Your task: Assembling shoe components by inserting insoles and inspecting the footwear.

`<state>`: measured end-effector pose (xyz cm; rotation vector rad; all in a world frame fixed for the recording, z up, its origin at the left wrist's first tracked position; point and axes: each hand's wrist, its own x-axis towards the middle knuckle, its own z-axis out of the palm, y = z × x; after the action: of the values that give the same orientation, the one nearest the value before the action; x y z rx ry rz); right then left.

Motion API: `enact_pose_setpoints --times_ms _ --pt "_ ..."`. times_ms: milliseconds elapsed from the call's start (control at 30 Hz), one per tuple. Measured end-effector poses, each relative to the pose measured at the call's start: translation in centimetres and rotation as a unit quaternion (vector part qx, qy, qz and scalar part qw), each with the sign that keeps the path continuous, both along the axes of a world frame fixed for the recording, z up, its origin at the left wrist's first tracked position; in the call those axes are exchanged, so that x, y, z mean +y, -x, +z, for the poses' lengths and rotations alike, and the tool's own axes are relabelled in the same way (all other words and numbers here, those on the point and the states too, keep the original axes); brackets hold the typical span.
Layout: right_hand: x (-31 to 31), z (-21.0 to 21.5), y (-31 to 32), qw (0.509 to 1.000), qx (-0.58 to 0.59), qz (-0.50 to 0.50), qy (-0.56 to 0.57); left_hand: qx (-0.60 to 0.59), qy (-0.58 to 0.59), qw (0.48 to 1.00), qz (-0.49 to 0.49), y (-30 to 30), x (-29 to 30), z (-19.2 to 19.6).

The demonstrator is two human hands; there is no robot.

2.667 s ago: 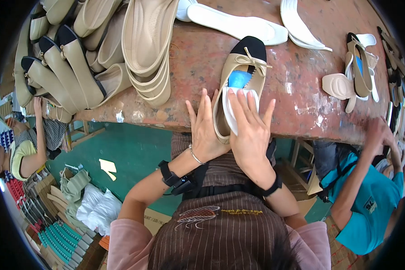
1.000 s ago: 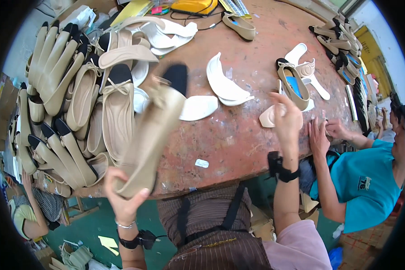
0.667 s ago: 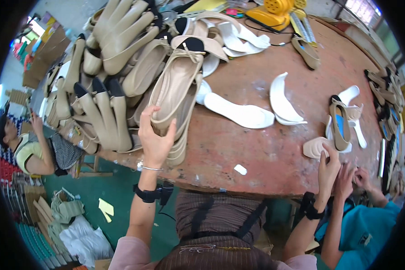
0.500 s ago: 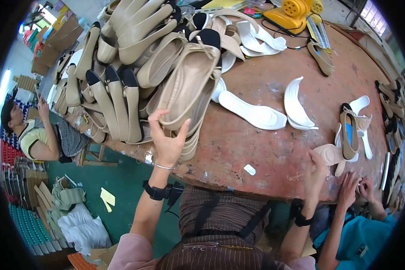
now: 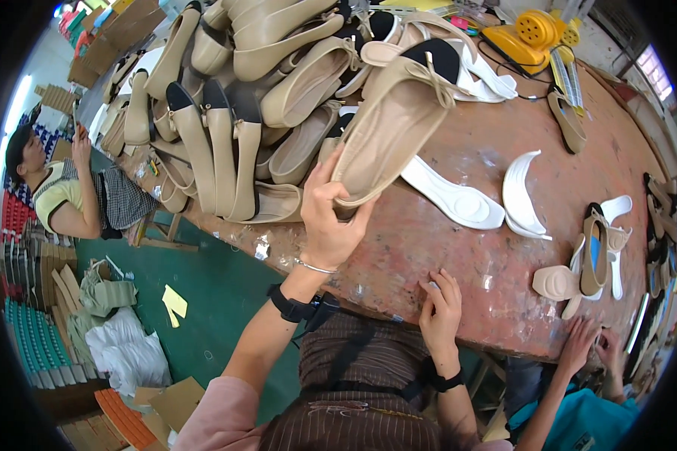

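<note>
Head view: scuffed reddish table (image 5: 496, 297), green floor (image 5: 210, 308), left fingers (image 5: 324, 192) around beige shoe (image 5: 395, 124), right fingers (image 5: 449, 289) loosely parted

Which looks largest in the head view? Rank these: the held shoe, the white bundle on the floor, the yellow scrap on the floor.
1. Shoe in the left hand; held nearer the camera, which enlarges it
2. White bundle
3. Yellow scrap
</note>
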<state>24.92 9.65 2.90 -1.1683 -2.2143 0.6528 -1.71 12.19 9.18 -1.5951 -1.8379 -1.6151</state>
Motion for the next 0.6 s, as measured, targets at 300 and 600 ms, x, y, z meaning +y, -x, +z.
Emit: enact_pose_setpoints --times_ms 300,600 --pt "-0.7 -1.3 0.7 0.998 -0.017 -0.006 -0.063 0.06 -0.027 0.997 0.031 1.4 -5.1 -3.8" --pt "0.4 -0.6 0.9 0.996 0.03 -0.011 -0.089 0.075 0.196 0.964 0.164 0.9 -4.3 -5.4"
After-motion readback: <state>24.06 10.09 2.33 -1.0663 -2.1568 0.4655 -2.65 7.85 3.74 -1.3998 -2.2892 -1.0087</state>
